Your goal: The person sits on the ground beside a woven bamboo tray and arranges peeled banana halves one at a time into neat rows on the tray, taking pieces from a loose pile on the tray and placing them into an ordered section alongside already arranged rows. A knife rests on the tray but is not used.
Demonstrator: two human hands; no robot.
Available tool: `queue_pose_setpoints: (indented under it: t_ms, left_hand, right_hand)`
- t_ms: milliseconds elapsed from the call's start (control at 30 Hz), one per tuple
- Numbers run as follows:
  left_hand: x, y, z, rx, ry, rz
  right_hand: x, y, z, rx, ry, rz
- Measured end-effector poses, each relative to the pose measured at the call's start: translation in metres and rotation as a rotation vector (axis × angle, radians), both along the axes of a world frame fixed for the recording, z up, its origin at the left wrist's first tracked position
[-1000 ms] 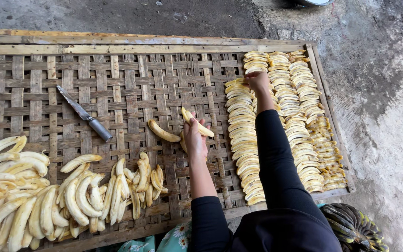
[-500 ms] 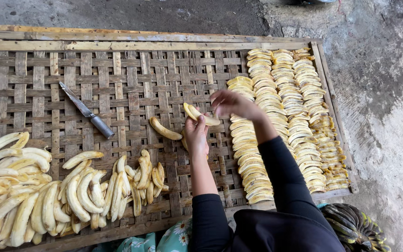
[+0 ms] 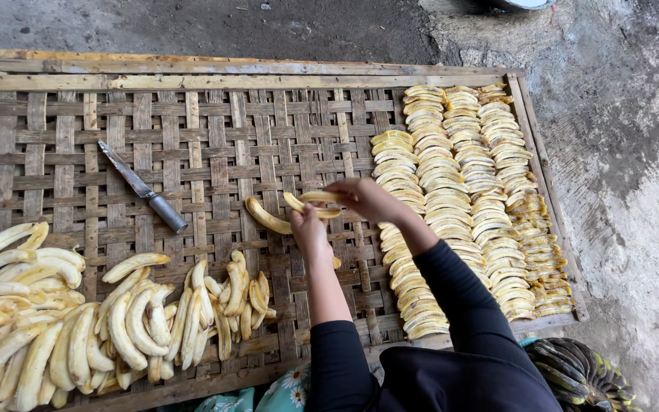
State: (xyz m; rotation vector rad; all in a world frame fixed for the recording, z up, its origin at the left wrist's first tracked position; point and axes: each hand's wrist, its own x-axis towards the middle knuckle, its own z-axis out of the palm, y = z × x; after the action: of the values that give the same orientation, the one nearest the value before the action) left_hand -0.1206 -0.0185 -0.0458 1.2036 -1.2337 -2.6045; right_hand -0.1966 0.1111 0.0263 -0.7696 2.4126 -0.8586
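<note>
**A:** From the head camera, you're looking straight down on a woven bamboo tray [image 3: 62, 145] set on rough grey concrete ground [image 3: 634, 175], which fills the top and right of the frame. What have you got in your hands?

**B:** At the centre of the frame your left hand [image 3: 308, 227] is closed around a peeled banana piece [image 3: 300, 204], and your right hand [image 3: 366, 200] pinches a thin banana slice [image 3: 319, 197] at its tip, just above the left. Another banana half [image 3: 266, 217] lies on the weave touching the left hand's side.

**A:** And the step in hand?

**B:** I'd judge you're lifting a slice off the split fruit. The rows of laid-out slices [image 3: 459, 198] fill the right of the frame, so placing this one would call for a reach right to the near column's open spot, laid flat and overlapping its neighbour.

**A:** What else is about?

**B:** A knife [image 3: 143, 188] lies untouched at upper left-centre; a pile of peeled bananas [image 3: 78, 320] sits lower left.

**A:** Anything you can't make out?

**B:** The left palm hides how much fruit remains in it. The pile is cut off by the left and bottom edges, and the dark striped bundle [image 3: 581, 374] at lower right is half hidden by your sleeve; I can't tell what it is.
</note>
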Motion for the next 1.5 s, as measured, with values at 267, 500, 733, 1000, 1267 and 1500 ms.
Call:
queue_pose_setpoints:
  t_ms: [267,500,733,1000,1267,1500]
  left_hand:
    - [-0.002,-0.004,0.012,-0.126,-0.011,-0.105]
    - [-0.001,-0.004,0.022,-0.147,0.082,-0.092]
    - [-0.001,-0.004,0.019,-0.286,0.064,-0.169]
    - [0.002,0.002,0.02,-0.448,0.142,-0.202]
    - [0.003,-0.016,0.031,-0.546,0.184,-0.031]
    - [-0.009,0.016,0.028,-0.464,0.336,-0.002]
  right_hand:
    - [-0.132,0.053,0.004,-0.317,0.049,-0.373]
    - [-0.146,0.083,0.001,0.092,0.362,-0.525]
    - [-0.108,0.053,0.012,-0.199,0.163,-0.57]
    - [-0.044,0.017,0.008,-0.445,-0.453,-0.046]
    - [-0.144,0.052,0.004,-0.559,0.042,-0.833]
    - [-0.147,0.067,-0.009,0.191,0.721,-0.752]
